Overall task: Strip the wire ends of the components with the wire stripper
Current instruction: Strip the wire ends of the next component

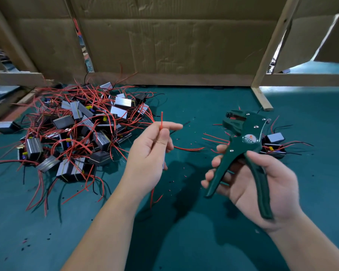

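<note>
Leftward, component pile (pixel 76 132), cardboard wall (pixel 174 45) behind

Teal-green work surface (pixel 204 241) strewn with wired parts.
A large heap of grey-and-black block components (pixel 76 133), trailing red and black leads, covers its left side. A smaller cluster of the same components (pixel 274 143) lies at right, with tiny red insulation scraps (pixel 185 176) between them and a pale wooden frame foot (pixel 261 98) resting at the back.

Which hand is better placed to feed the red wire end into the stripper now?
Left, probably: the left hand pinches the red wire, its end pointing up and free, while the right hand grips the wire stripper by both handles.
</note>
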`<state>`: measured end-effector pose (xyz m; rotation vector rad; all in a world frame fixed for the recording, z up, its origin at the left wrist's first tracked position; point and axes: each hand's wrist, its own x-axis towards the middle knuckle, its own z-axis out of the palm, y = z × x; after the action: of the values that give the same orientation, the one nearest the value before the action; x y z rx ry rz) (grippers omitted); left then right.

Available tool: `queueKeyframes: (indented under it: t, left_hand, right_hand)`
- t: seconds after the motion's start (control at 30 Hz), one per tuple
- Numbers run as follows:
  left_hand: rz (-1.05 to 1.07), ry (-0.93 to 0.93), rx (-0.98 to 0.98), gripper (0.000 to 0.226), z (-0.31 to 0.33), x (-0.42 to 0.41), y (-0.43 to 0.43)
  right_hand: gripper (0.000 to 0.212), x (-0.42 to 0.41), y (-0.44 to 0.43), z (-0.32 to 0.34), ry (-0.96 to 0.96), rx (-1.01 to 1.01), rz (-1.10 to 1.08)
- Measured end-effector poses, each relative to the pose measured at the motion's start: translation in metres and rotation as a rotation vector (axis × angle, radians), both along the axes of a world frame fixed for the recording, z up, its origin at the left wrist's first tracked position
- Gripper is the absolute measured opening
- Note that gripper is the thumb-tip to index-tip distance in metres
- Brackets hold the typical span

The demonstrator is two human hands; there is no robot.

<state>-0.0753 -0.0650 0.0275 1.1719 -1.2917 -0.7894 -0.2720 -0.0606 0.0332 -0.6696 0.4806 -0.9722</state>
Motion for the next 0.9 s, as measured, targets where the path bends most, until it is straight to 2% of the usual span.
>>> queueKeyframes:
  t: [0.2, 0.37, 0.47, 0.57, 0.73, 0.9]
  left_hand:
    - [0.017, -0.282, -0.014, 0.031, -0.003, 0.0, 0.003]
    - [0.062, -0.367, -0.019, 0.033, -0.002, 0.002, 0.003]
    - [0.123, -0.592, -0.082, 0.035, -0.005, 0.007, 0.002]
    - [0.191, -0.737, -0.121, 0.044, -0.004, 0.008, 0.003]
    - [0.261, -0.819, -0.15, 0.048, -0.001, 0.009, 0.003]
    - [0.255, -0.851, -0.152, 0.036, -0.002, 0.008, 0.001]
  right_hand:
    - [0.055, -0.006, 0.003, 0.001, 0.015, -0.04, 0.341]
    - [0.055, -0.002, 0.006, -0.004, 0.075, -0.022, 0.441]
    - [0.055, 0.0, 0.006, -0.004, 0.078, -0.011, 0.468]
    - [0.053, 0.001, 0.006, -0.004, 0.094, -0.016, 0.475]
    - [0.046, 0.002, 0.007, -0.004, 0.189, -0.023, 0.405]
    - [0.045, 0.006, 0.01, -0.002, 0.294, 0.012, 0.278]
